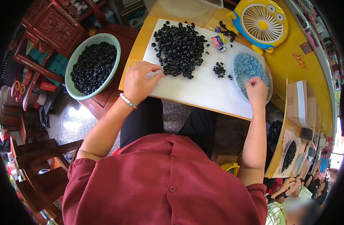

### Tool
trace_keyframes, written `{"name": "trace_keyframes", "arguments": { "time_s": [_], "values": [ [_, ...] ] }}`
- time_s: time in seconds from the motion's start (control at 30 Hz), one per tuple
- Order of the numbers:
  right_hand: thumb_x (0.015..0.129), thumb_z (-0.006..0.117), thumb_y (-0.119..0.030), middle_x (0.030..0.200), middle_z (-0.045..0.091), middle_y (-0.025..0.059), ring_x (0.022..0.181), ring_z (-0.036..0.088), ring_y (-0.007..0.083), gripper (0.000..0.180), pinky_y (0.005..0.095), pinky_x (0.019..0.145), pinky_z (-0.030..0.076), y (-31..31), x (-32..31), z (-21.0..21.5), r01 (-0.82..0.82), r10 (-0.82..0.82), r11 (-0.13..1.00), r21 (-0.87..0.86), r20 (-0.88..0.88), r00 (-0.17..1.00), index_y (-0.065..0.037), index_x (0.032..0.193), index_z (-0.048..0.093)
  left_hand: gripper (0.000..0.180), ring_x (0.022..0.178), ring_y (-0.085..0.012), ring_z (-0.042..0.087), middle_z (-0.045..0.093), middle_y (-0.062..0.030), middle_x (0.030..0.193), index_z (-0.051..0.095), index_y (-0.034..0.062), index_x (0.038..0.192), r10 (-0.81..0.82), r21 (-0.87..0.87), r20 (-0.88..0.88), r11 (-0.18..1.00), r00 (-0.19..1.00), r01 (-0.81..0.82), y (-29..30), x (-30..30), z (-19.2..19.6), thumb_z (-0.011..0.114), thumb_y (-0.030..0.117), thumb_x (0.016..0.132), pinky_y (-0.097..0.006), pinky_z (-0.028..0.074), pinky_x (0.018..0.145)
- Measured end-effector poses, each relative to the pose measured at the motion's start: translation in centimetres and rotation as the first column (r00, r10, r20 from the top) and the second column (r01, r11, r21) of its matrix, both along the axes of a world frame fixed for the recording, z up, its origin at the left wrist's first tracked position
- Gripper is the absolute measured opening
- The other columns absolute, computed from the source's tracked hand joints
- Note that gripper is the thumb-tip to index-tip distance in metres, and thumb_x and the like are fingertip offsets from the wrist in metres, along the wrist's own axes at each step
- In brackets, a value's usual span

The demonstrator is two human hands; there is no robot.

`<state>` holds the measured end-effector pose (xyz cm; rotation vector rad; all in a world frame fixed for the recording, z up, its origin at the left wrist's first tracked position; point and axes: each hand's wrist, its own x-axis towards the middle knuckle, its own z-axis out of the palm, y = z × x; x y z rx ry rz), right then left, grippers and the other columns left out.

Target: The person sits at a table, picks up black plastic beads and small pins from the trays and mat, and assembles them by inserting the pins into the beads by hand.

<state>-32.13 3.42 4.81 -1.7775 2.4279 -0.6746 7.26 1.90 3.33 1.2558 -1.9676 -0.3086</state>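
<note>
A heap of small black rings (pixel 180 48) lies on a white board (pixel 213 92) across my lap. My left hand (pixel 139 81), with a bead bracelet at the wrist, rests on the board's near left edge, fingertips reaching toward the heap's lower edge; whether it pinches a ring I cannot tell. My right hand (pixel 256 91) is curled at the near rim of a clear dish of small blue-grey metal bits (pixel 248 67), fingers pinched together in them. A small cluster of black pieces (pixel 219 69) sits between the heap and the dish.
A pale green basin of black rings (pixel 92 66) stands on a wooden stool at left. A yellow desk fan (pixel 262 23) sits on the yellow table behind the board. Cardboard boxes (pixel 301 103) lie at right; another person sits at lower right.
</note>
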Motion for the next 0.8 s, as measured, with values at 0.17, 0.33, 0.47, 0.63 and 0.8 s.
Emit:
{"name": "trace_keyframes", "arguments": {
  "time_s": [0.17, 0.33, 0.47, 0.63, 0.8],
  "values": [
    [0.071, 0.063, -0.01, 0.079, 0.066, 0.0112, 0.073, 0.064, 0.025, 0.016, 0.0334, 0.068, 0.048, 0.5, -0.6, 0.2, 0.013, 0.0, 0.99, -0.14, 0.088, 0.996, -0.003, 0.086, 0.064, 0.017, 0.078, -0.0253, 0.057, 0.064, -0.0049, 0.08, 0.068, 0.01, 0.086, 0.034, 0.036, 0.084, 0.999, 0.996, -0.037, -0.1, -1.9, -1.0, 0.07, 0.016, 0.07, -0.036, 0.041, 0.074],
    [0.077, 0.062, -0.005, 0.077, 0.065, 0.0034, 0.069, 0.058, 0.0108, 0.015, 0.0231, 0.065, 0.045, 1.4, 0.2, 0.7, 0.025, 0.08, 0.972, -0.234, 0.427, 0.901, -0.002, 0.091, 0.066, 0.014, 0.078, -0.0172, 0.059, 0.065, -0.0056, 0.086, 0.067, 0.0062, 0.09, 0.068, 0.184, -0.173, 0.982, 0.983, -0.036, 0.4, -1.4, -0.9, 0.067, 0.012, 0.077, -0.031, 0.046, 0.07],
    [0.081, 0.062, -0.002, 0.083, 0.063, -0.0005, 0.072, 0.055, 0.0064, 0.01, 0.0195, 0.066, 0.043, 2.8, 4.7, 2.6, 0.037, 0.252, 0.935, -0.352, 0.735, 0.629, 0.0, 0.09, 0.066, 0.016, 0.084, -0.0119, 0.061, 0.065, -0.0075, 0.096, 0.063, 0.002, 0.102, 0.278, 0.524, -0.784, 0.776, 0.555, 0.351, 2.0, -1.5, 0.7, 0.057, 0.008, 0.088, -0.025, 0.05, 0.068],
    [0.08, 0.063, 0.001, 0.083, 0.064, 0.0022, 0.077, 0.057, 0.0059, 0.013, 0.0193, 0.068, 0.044, 5.1, 11.5, 3.1, -0.203, 0.282, 0.945, -0.256, 0.953, 0.112, 0.001, 0.093, 0.064, 0.021, 0.089, -0.0159, 0.063, 0.063, -0.0112, 0.103, 0.057, 0.0003, 0.11, 0.563, 0.382, -0.821, 0.415, 0.096, 0.826, 4.6, -3.0, 2.7, 0.055, 0.003, 0.089, -0.023, 0.053, 0.07],
    [0.084, 0.061, 0.003, 0.09, 0.065, 0.0073, 0.083, 0.061, 0.0107, 0.012, 0.0209, 0.075, 0.049, 7.1, 16.3, 4.6, -0.314, 0.306, 0.902, -0.297, 0.952, -0.023, 0.004, 0.096, 0.062, 0.021, 0.087, -0.0175, 0.065, 0.064, -0.0108, 0.098, 0.059, 0.0008, 0.109, 0.606, 0.295, -0.795, 0.348, 0.027, 0.89, 6.9, -4.5, 3.1, 0.056, 0.004, 0.089, -0.025, 0.057, 0.071]
  ]
}}
